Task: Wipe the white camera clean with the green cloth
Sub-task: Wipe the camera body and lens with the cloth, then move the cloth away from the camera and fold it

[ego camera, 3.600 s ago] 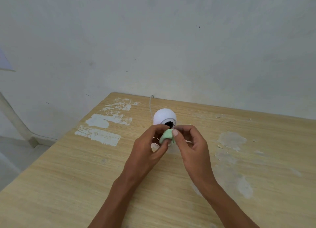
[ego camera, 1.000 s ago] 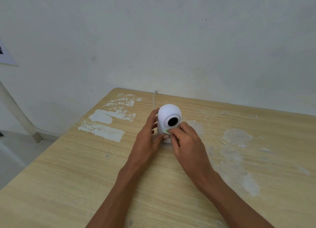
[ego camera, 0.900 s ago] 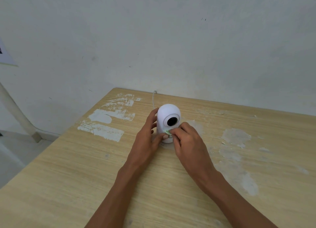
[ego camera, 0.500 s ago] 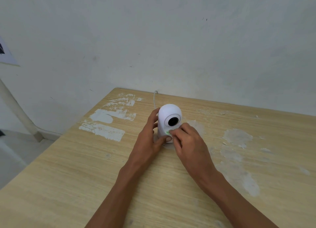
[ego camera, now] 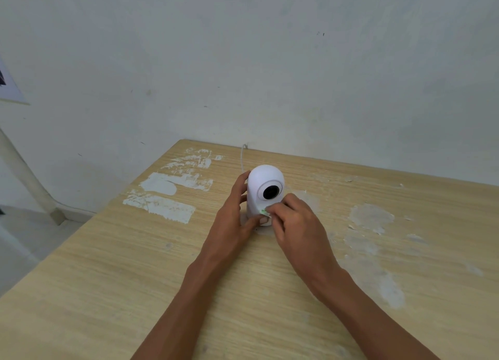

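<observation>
The white camera (ego camera: 263, 181) stands upright on the wooden table (ego camera: 108, 273), its round black lens facing me. My left hand (ego camera: 233, 219) wraps around the camera's left side and base, thumb at the front bottom. My right hand (ego camera: 294, 224) pinches the green cloth (ego camera: 263, 211) against the lower front of the camera, just under the lens. Only a small green corner of the cloth shows; the rest is hidden under my fingers.
A thin white cable (ego camera: 243, 157) runs from behind the camera to the table's far edge by the wall. Patches of white paint (ego camera: 162, 205) mark the tabletop left of the camera, and paler scuffs (ego camera: 371, 217) lie to the right. The table's left edge drops to the floor.
3.6 s ago both hands held the cloth in front of the lens. Since then the left hand has gripped the camera body and the right hand has pressed the cloth below the lens, shifting only slightly.
</observation>
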`<state>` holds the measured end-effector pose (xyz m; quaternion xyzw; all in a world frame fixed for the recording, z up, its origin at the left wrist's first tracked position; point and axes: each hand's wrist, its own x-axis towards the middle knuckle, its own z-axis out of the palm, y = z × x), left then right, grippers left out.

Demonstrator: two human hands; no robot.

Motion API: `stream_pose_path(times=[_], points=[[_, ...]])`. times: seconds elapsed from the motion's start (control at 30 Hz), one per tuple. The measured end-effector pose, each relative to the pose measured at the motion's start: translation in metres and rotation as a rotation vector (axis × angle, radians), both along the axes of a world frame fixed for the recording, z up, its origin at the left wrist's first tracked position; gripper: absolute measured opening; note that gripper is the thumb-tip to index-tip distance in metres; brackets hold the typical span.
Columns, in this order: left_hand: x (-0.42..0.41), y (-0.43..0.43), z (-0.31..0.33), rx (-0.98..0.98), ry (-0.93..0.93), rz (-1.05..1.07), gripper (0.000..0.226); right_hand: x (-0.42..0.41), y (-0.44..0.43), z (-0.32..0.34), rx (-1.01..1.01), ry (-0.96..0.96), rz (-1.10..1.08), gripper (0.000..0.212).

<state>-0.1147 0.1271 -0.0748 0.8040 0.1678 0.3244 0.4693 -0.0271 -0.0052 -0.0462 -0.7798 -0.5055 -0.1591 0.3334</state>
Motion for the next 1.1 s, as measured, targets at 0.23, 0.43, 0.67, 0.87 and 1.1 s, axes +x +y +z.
stream_pose_path(times=[0.23, 0.43, 0.67, 0.87, 1.1], points=[[-0.002, 0.003, -0.006, -0.003, 0.031, 0.012, 0.08, -0.009, 0.01, 0.003, -0.012, -0.017, 0.067, 0.016], [-0.001, 0.002, -0.003, 0.003, 0.036, 0.01, 0.089, 0.004, -0.004, -0.001, -0.115, 0.065, -0.003, 0.01], [-0.011, 0.0, 0.002, 0.103, 0.166, 0.068, 0.098, 0.009, -0.026, -0.008, 0.119, 0.682, -0.004, 0.015], [-0.026, -0.004, 0.008, 0.085, 0.02, 0.276, 0.055, 0.01, -0.031, -0.011, 0.181, 0.825, -0.039, 0.015], [-0.014, -0.013, 0.006, -0.048, 0.061, 0.179, 0.089, 0.018, -0.046, -0.01, 0.176, 0.802, -0.093, 0.012]])
